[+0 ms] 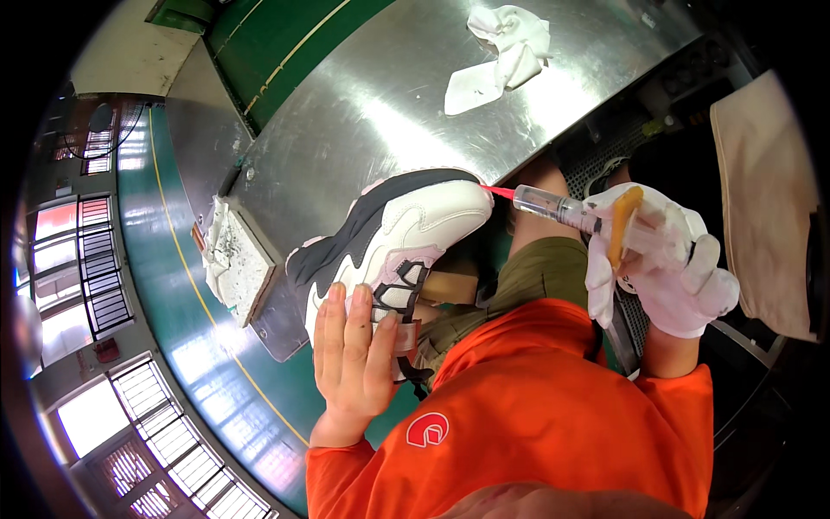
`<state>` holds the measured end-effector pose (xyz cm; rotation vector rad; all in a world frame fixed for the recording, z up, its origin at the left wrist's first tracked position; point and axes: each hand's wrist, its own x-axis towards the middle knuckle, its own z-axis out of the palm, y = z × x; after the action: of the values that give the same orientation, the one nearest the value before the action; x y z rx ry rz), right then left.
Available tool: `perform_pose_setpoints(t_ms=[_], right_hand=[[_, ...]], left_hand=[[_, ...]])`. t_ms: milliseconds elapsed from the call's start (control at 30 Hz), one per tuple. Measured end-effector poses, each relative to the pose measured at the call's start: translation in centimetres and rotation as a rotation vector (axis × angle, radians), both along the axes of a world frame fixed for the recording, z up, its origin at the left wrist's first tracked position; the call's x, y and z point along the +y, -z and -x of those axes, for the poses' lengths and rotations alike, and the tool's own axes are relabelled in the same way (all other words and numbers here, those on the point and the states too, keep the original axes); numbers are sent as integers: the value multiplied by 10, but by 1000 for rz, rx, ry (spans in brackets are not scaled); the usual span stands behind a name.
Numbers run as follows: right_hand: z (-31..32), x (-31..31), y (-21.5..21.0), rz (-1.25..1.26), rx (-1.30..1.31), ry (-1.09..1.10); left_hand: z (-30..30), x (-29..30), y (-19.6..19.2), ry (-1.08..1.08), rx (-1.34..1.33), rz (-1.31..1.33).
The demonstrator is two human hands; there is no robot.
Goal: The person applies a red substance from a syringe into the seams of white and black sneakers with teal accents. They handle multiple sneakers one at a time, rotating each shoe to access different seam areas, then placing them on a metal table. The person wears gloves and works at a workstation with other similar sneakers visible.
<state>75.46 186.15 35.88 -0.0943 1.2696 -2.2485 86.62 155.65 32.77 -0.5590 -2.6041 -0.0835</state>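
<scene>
Resting flat with open fingers on the white sneaker (393,238), left hand (350,350); gloved right hand (666,259) clamped around a syringe (562,208).

Bright daylight from windows (82,259) at left throws glare across the steel table (380,104), while fisheye distortion bends edges and the corners fall black.

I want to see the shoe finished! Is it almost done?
Looks assembled: the sneaker has sole and laces. In hand: the bare left hand steadies it while the gloved right hand puts a syringe tip to its toe edge. How much remains, I can't tell.
</scene>
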Motion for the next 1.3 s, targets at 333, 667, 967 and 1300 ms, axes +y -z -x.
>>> perform_pose_setpoints(t_ms=[333, 667, 967, 1300], right_hand=[[-25, -14, -8, -253, 142, -71], [-34, -15, 2, -293, 338, -203], [-26, -21, 40, -232, 609, -157], [13, -44, 92, 12, 943, -146]], left_hand=[[4, -3, -7, 16, -30, 10], [23, -11, -26, 0, -121, -65], [53, -14, -45, -30, -264, -272], [86, -36, -55, -53, -504, -484]])
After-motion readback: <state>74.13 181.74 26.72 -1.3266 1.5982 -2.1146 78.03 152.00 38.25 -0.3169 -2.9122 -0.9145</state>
